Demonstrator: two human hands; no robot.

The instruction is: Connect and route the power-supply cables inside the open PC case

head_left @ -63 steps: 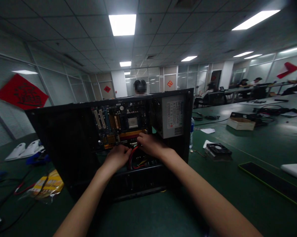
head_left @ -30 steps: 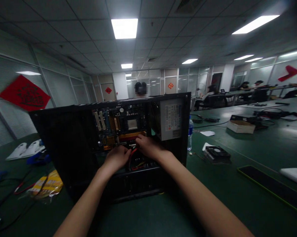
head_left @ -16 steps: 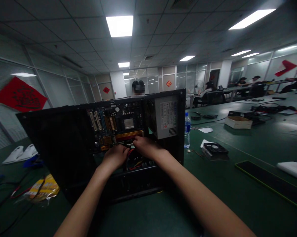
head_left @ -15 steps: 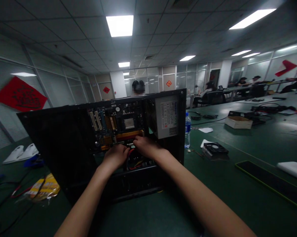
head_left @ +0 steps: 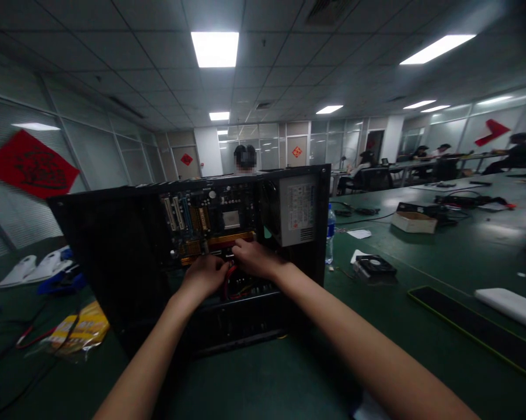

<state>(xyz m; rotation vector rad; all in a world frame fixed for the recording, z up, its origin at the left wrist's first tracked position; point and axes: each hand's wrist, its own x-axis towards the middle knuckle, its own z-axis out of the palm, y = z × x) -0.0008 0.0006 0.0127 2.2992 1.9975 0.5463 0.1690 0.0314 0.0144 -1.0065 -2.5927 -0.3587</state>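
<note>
A black computer case (head_left: 100,256) stands with its open side toward me. Inside it are a motherboard (head_left: 240,203), a boxed power supply (head_left: 298,213) at upper right, and red and black cables (head_left: 233,281) lower down. My left hand (head_left: 205,274) is closed at the motherboard's lower edge, its fingertips beside the red cable. Just right of it, my right hand (head_left: 256,258) is closed too, with its fingers bent in below the orange memory slots (head_left: 227,238). What the fingertips pinch is hidden behind the hands.
Behind the case stands a water bottle (head_left: 330,233). On the green table (head_left: 254,379) lie a cooling fan (head_left: 375,266), a cardboard box (head_left: 414,222), a black mat (head_left: 473,326) and a yellow packet (head_left: 83,328). A person's head (head_left: 245,157) shows beyond the case.
My view has shifted slightly, and the case's left edge appears farther right. Both hands stay at the same place inside the case, the right fingers having moved slightly left.
</note>
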